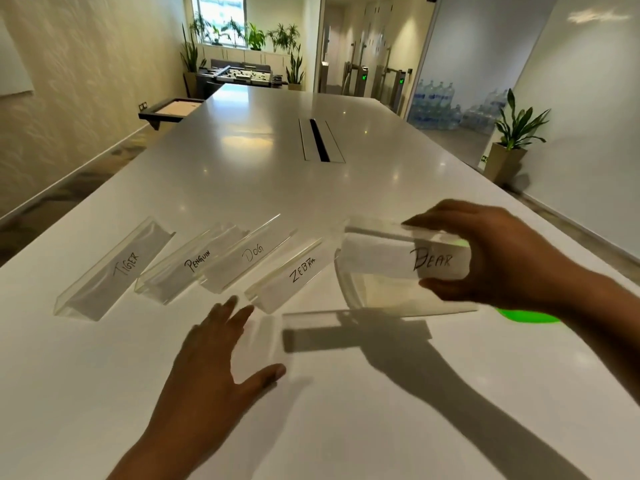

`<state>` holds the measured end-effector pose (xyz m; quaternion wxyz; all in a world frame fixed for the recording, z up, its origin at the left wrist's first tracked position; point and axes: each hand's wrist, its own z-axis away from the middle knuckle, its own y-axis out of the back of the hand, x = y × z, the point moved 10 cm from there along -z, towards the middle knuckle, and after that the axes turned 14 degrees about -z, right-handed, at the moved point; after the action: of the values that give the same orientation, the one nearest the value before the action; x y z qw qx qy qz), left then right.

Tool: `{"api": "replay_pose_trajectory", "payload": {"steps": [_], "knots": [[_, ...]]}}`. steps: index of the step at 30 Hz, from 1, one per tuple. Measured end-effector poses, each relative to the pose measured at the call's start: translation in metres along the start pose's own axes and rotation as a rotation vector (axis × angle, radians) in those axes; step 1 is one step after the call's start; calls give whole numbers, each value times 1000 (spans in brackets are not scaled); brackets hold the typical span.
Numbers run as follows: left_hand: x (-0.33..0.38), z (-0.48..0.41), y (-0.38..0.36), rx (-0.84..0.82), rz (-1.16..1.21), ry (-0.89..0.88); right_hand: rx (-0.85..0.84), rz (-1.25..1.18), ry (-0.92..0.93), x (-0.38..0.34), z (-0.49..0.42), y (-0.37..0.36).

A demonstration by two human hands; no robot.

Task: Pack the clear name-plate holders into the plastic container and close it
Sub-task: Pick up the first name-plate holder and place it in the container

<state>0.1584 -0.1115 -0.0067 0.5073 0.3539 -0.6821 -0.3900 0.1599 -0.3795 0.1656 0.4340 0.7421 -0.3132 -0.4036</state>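
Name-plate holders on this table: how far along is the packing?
Barely begun. Done: nothing clearly; the clear container looks empty, though blur makes that uncertain. In hand: the right hand grips the BEAR holder above the container. Left: the TIGER holder, PENGUIN holder, DOG holder and ZEBRA holder lie on the table, and what looks like a green lid is not on the container.
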Motion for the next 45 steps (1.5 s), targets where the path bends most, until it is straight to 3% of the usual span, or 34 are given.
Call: {"api": "replay_pose_trajectory", "payload": {"steps": [3,10,21,34,45], "knots": [[-24,-3,-24,-38,-250,69,15,76,-36,29,-17,10],[-26,0,-34,-53,-369,56,-77,173,-155,96,-48,5],[-27,0,-34,-59,-382,90,-238,290,-251,153,-63,-46],[-27,-3,-36,-39,-364,73,-406,371,-256,165,-77,-91],[-34,-5,-49,-146,-459,59,-478,367,-257,176,-81,-114]]}}
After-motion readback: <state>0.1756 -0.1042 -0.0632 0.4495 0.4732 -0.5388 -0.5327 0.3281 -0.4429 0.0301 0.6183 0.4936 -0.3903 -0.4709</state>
